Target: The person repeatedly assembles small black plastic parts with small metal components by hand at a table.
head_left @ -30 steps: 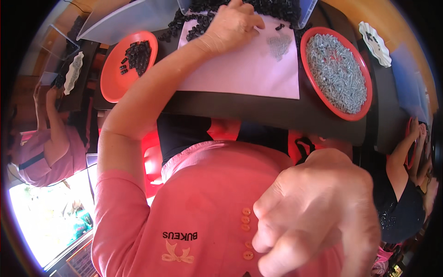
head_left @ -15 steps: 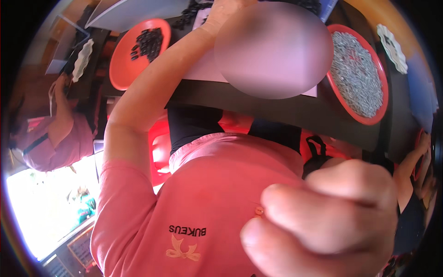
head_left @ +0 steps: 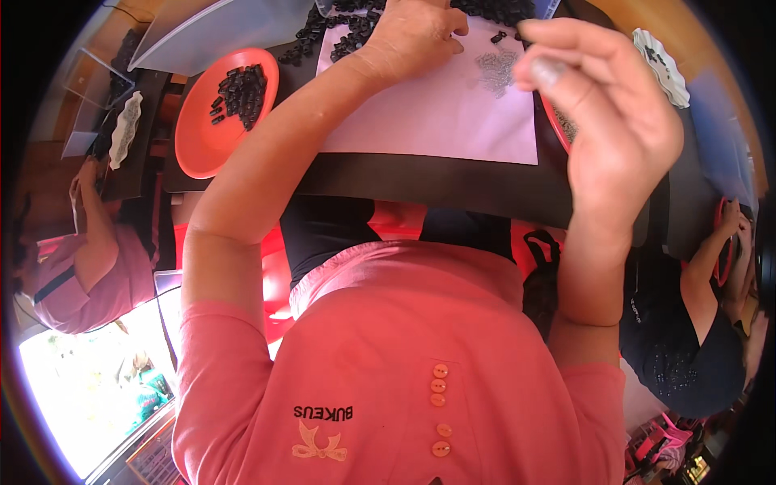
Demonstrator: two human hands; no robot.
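My left hand is at the top of the pink sheet, its fingers curled and partly hidden; what they hold, if anything, cannot be made out. My right hand is raised over the sheet's right side, thumb and forefinger apart, nothing visible between them. A small black piece lies near its forefinger tip. Beside the thumb is a loose patch of small clear-silver pieces. Piles of black pieces lie along the far edge. Most of the right red bowl is hidden behind my right hand.
At the left stands an orange-red bowl with black pieces in it. A clear plastic bin is behind it. White scalloped trays lie further out. Other people sit at both sides, one in a pink shirt, another in dark clothes.
My right hand, a closed fist close to the camera before, has moved forward over the sheet and opened. My left hand stays near the top of the sheet. The view has shifted slightly.
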